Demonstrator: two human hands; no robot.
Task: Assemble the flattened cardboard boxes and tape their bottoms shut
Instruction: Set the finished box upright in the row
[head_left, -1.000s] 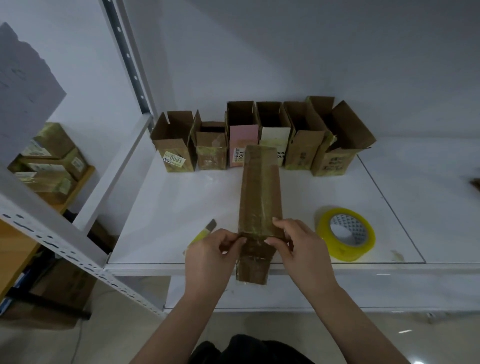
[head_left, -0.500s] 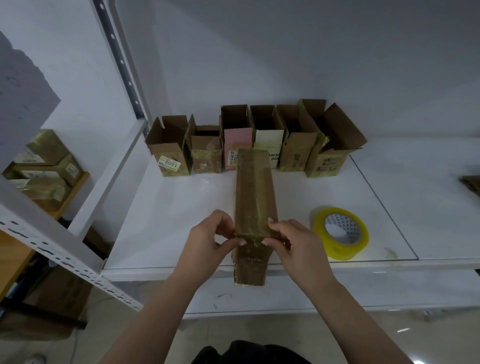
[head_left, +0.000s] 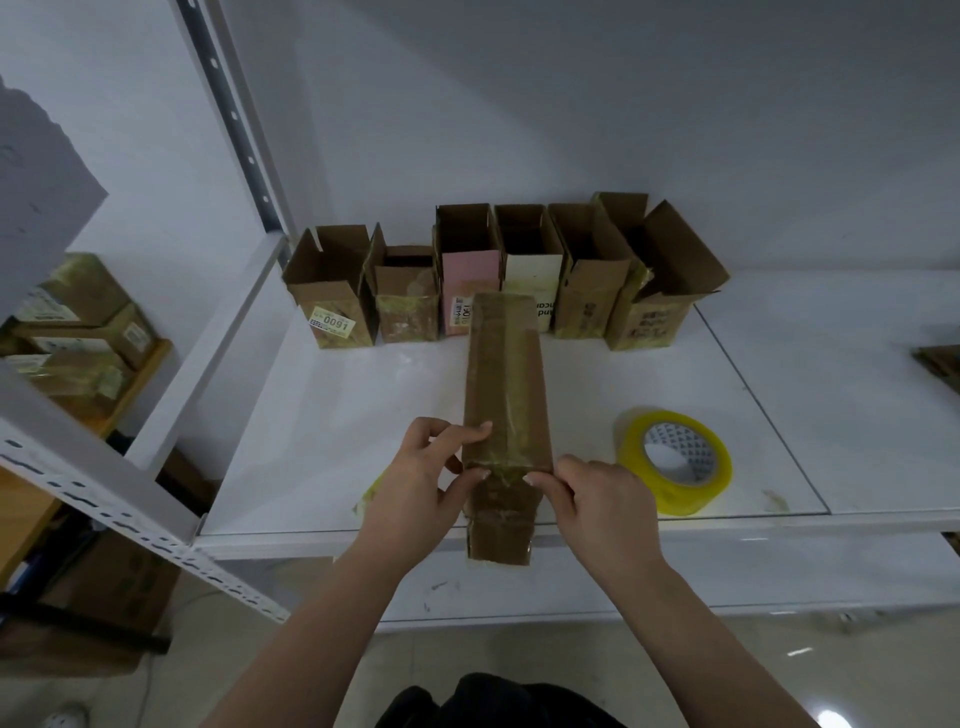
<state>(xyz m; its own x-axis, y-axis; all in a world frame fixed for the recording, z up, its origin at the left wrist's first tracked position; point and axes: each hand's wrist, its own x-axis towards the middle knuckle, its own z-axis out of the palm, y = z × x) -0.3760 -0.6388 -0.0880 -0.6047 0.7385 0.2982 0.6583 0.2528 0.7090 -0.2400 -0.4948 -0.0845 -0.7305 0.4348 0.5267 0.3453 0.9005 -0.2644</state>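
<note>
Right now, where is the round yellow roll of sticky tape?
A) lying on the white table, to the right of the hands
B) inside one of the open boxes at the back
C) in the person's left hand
A: the round yellow roll of tape lies flat on the white table, apart from the right hand, while both hands hold the long brown cardboard box.

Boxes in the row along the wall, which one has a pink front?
The pink-fronted box, third from the left in the row, just behind the far end of the long box both hands hold. Its neighbours are plain brown on its left and cream-fronted on its right.
</note>
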